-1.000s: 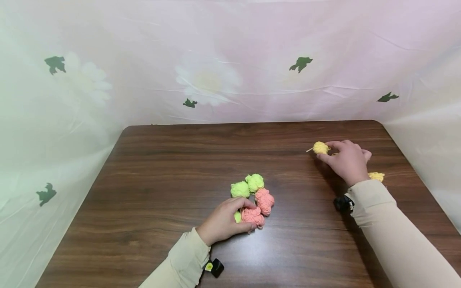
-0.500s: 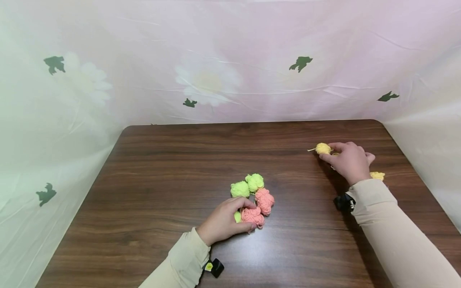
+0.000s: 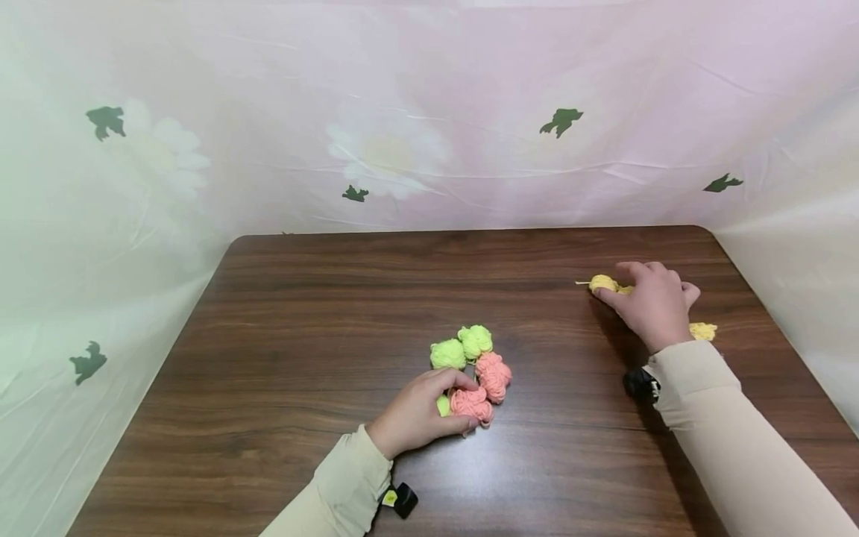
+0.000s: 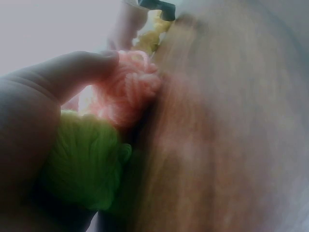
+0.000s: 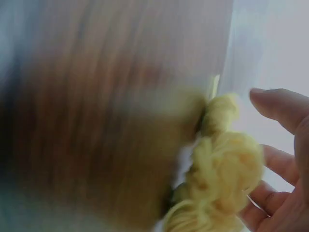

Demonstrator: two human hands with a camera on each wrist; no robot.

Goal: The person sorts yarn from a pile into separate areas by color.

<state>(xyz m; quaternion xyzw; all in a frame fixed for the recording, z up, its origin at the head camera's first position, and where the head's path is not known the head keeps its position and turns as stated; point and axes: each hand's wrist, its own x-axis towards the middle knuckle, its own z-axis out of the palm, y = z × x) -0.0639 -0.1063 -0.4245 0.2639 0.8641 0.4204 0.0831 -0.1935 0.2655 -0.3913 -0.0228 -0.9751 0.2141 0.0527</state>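
My left hand holds a pink yarn ball between thumb and fingers, down at the table. Partly hidden under that hand is a green yarn ball, close to the palm. A second pink yarn ball and two more green yarn balls sit beside it in a tight cluster. Toward the far right, my right hand hovers with spread fingers at a yellow yarn ball with a loose tail; in the right wrist view the thumb stands apart from the yellow yarn.
Another yellow yarn ball lies behind the right wrist, partly covered by the sleeve. The brown wooden table ends at a pale floral curtain, which also hangs along both sides.
My right hand has lowered the yellow yarn ball to the table, slightly right and nearer, and its fingers have come away from it. My left hand stays still.
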